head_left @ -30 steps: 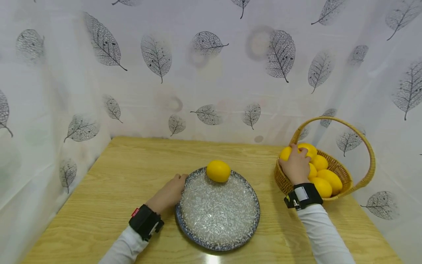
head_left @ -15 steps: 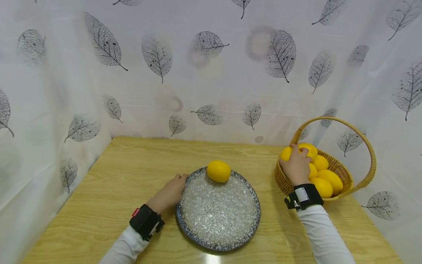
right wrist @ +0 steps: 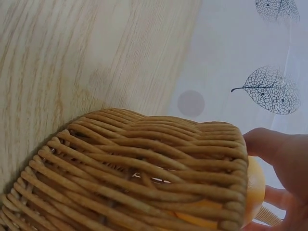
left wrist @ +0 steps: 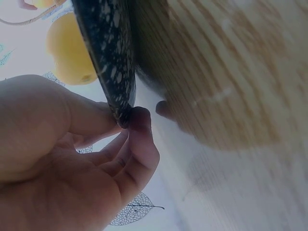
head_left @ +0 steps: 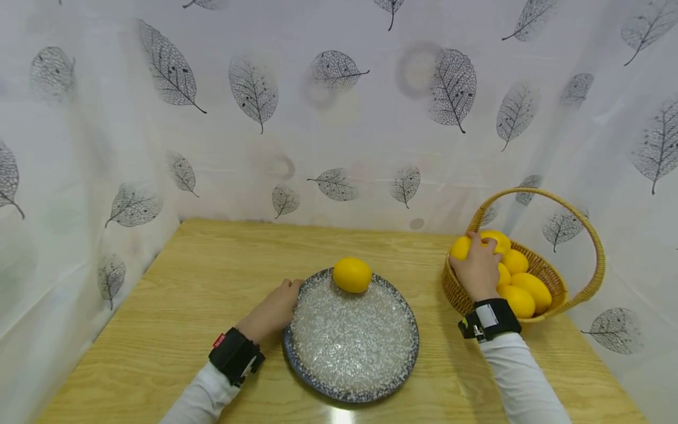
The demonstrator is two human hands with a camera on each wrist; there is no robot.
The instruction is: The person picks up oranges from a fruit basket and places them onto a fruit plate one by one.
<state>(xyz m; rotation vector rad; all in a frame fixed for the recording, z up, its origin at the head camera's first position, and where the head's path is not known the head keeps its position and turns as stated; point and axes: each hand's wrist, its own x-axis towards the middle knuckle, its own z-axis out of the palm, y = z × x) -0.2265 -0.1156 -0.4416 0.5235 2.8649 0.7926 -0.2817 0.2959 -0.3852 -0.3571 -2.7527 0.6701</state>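
No readable text, brand, number or sign in any view. Small red tag (head_left: 218, 340) on the left wrist strap (head_left: 235, 356): marks on it too small to make out. White and yellow patches on the right wrist strap (head_left: 489, 318): no legible characters. Curtain backdrop (head_left: 339, 106) carries a leaf print only, no lettering. Speckled plate (head_left: 352, 347), wicker basket (head_left: 535, 268) and table (head_left: 212, 265): no labels seen. Both wrist views: nothing written.
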